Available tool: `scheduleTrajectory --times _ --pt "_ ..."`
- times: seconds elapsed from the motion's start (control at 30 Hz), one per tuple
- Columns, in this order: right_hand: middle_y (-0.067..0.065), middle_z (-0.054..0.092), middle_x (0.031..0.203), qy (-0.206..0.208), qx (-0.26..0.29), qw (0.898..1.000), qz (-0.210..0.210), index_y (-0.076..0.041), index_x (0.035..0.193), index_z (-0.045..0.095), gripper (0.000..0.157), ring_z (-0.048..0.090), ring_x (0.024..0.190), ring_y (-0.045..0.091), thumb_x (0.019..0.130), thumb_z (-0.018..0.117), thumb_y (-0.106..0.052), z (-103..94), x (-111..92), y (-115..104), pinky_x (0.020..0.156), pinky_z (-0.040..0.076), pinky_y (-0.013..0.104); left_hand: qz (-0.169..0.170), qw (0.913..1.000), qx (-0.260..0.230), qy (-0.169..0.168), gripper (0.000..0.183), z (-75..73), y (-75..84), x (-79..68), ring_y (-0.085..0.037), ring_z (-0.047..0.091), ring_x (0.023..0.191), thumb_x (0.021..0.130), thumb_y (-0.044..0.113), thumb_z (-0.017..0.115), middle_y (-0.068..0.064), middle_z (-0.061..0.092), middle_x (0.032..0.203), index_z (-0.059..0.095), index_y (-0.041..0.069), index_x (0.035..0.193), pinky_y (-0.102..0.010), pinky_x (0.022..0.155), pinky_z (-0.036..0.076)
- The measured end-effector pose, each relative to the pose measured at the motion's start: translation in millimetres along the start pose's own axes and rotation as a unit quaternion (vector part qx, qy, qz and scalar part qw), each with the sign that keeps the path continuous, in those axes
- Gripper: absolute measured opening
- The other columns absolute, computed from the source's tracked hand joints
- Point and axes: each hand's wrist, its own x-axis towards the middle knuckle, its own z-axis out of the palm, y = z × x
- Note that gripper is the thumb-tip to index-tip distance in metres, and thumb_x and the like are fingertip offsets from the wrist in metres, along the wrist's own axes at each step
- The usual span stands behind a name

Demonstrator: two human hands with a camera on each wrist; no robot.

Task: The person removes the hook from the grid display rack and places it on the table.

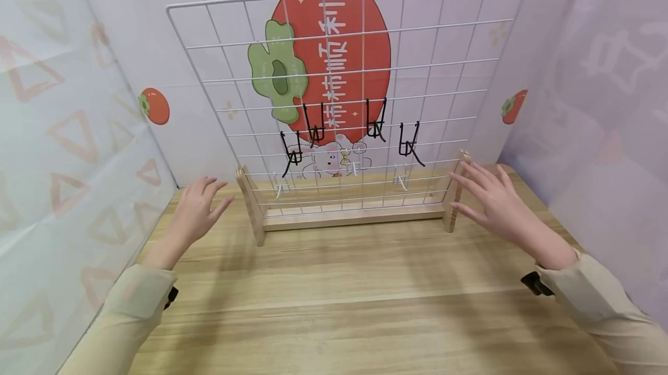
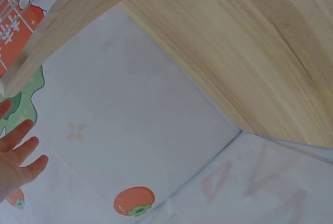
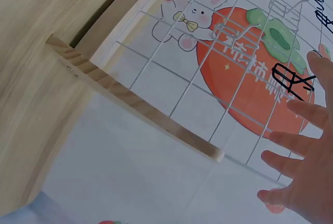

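Note:
A white wire grid panel stands upright in a wooden base on the table. Several black hooks and white hooks hang on its lower half. My left hand is raised beside the left wooden post, fingers spread and holding nothing. On the other side, my right hand hovers by the right post, its fingers extended and nothing in them. The right wrist view shows that hand near the grid's edge, with a black hook beyond the fingers.
The wooden table extends in front of the stand. Behind the grid hangs a white backdrop printed with a large red persimmon. Patterned cloth walls close in the left and right sides.

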Motion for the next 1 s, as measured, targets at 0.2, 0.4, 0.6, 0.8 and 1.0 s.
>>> scheduleTrajectory --times 0.2,0.4,0.6,0.8,1.0 --pt "0.024 0.042 0.126 0.049 0.007 0.998 -0.037 -0.002 0.120 0.049 0.053 0.037 0.117 0.039 0.086 0.051 -0.043 -1.0 16 -3 0.100 0.014 0.057 -0.042 0.9989 -0.021 0.001 0.031 3.2 -2.9 9.8 -0.041 0.047 0.098 0.085 0.016 0.058 -0.027 0.054 0.103 0.056 -0.007 0.106 -0.054 0.081 0.035" --pt "0.024 0.048 0.120 0.085 0.022 0.994 -0.066 0.000 0.117 0.051 0.063 0.042 0.111 0.039 0.089 0.032 -0.053 -1.2 31 -6 0.099 0.020 0.053 -0.094 0.9934 -0.062 -0.020 0.037 5.0 -3.7 16.2 -0.043 0.045 0.101 0.092 0.024 0.049 -0.028 0.051 0.107 0.052 -0.006 0.113 -0.054 0.084 0.034" --pt "0.023 0.051 0.117 0.111 0.044 0.990 -0.080 0.002 0.117 0.051 0.061 0.045 0.108 0.036 0.090 0.035 -0.049 -0.7 45 -10 0.102 0.021 0.046 -0.129 0.9843 -0.121 -0.007 0.041 8.5 -2.5 20.5 -0.043 0.042 0.106 0.093 0.026 0.045 -0.029 0.048 0.112 0.048 -0.008 0.117 -0.054 0.088 0.031" --pt "0.021 0.053 0.115 0.142 0.060 0.984 -0.089 0.004 0.116 0.052 0.060 0.048 0.104 0.036 0.090 0.038 -0.047 1.7 56 -17 0.093 0.032 0.047 -0.153 0.9687 -0.195 0.019 0.038 17.8 -2.7 25.4 -0.043 0.044 0.106 0.093 0.017 0.045 -0.031 0.050 0.111 0.044 -0.011 0.118 -0.053 0.089 0.033" --pt "0.019 0.053 0.117 0.139 0.082 0.984 -0.073 0.003 0.117 0.052 0.048 0.048 0.106 0.034 0.088 0.053 -0.034 4.0 61 -22 0.090 0.035 0.048 -0.189 0.9358 -0.297 0.020 0.038 26.2 -0.4 30.3 -0.040 0.046 0.108 0.094 0.015 0.043 -0.029 0.047 0.118 0.041 -0.009 0.123 -0.048 0.092 0.034"
